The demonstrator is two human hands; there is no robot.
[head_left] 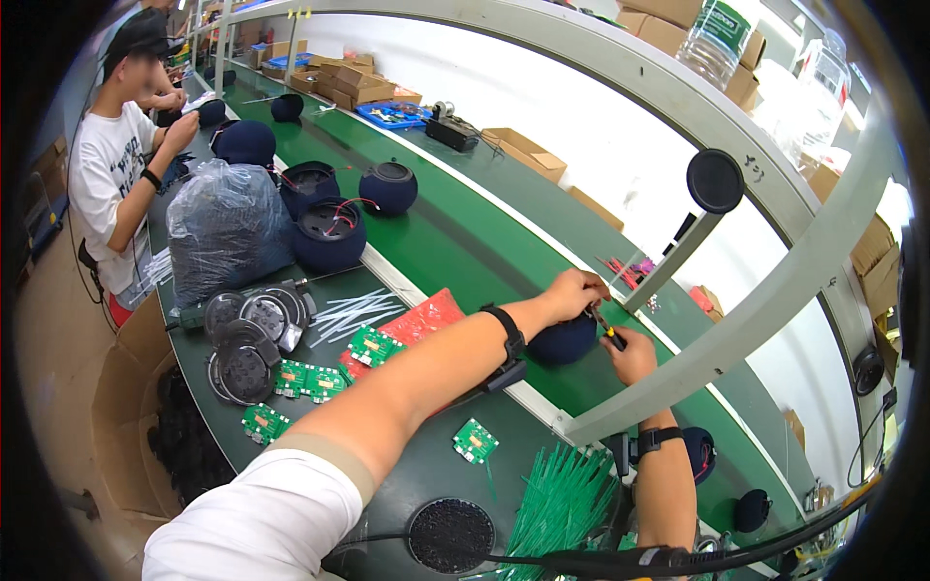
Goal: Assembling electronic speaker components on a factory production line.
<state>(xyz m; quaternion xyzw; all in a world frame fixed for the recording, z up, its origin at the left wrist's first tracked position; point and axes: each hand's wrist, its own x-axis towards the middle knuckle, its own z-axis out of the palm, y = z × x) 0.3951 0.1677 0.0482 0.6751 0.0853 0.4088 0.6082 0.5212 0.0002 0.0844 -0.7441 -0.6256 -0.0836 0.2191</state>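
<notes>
1. Head view: I see one dark round unit (562, 343) on the green belt (455, 261), right; I judge it midway, finish unclear
2. Left hand (573, 293) at its top, grip I can't tell; right hand (633, 353) clamped on one yellow-black tool (615, 337)
3. Left: three wired-type units (329, 250), one bag (228, 232), likely left to do; near: five loose green boards (475, 441)

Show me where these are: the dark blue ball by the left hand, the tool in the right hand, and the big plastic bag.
Dark blue ball (562, 345): head view, its rounded side.
Tool (615, 338): head view, its handle.
Plastic bag (229, 234): head view, its wrinkled front.
</notes>
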